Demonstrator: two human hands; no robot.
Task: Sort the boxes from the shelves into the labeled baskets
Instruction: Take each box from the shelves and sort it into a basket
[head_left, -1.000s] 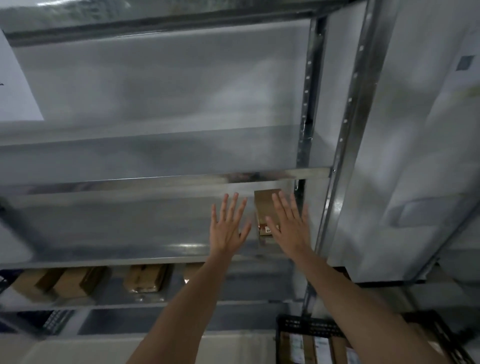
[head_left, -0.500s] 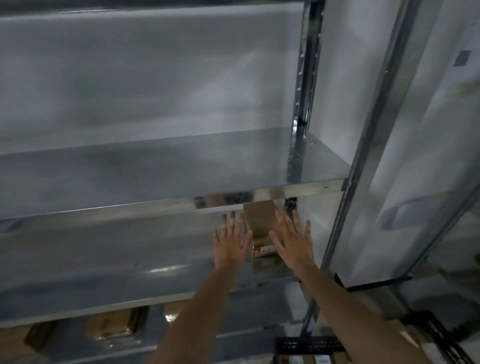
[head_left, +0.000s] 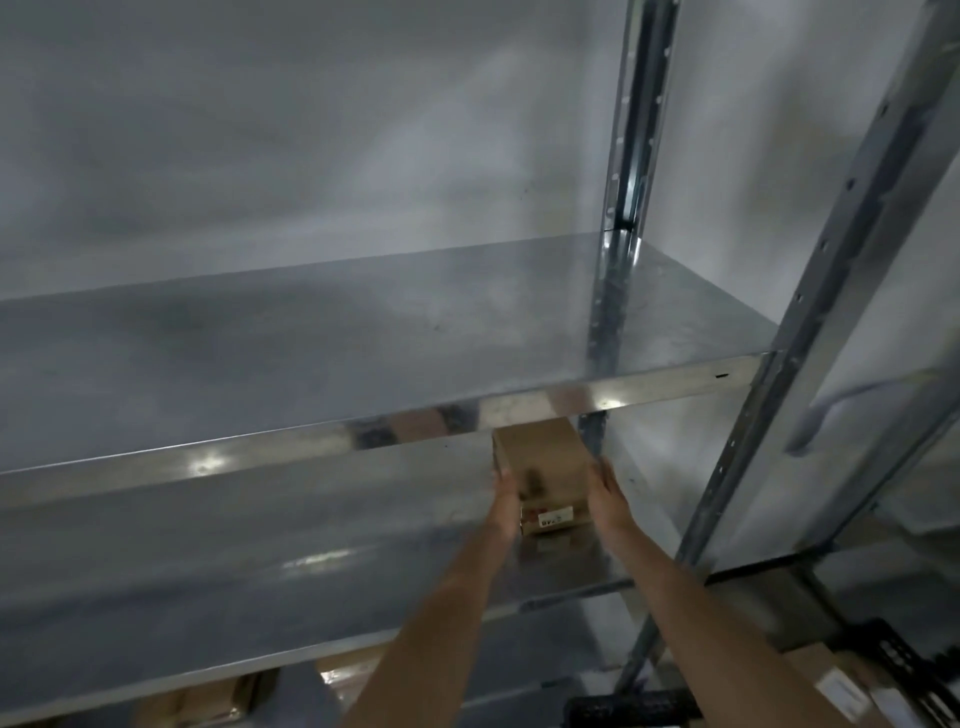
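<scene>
Your left hand (head_left: 506, 501) and right hand (head_left: 605, 499) lie flat against opposite sides of the cardboard box (head_left: 543, 462), fingers straight, not curled around it. The box sits at the right end of the middle shelf (head_left: 311, 566) (its label (head_left: 553, 519) faces you), just under the upper shelf (head_left: 363, 338). A black basket (head_left: 904, 665) shows at lower right.

Both bare arms stretch forward, left hand (head_left: 506, 503) and right hand (head_left: 607, 500) palms facing inward, fingers straight.
</scene>
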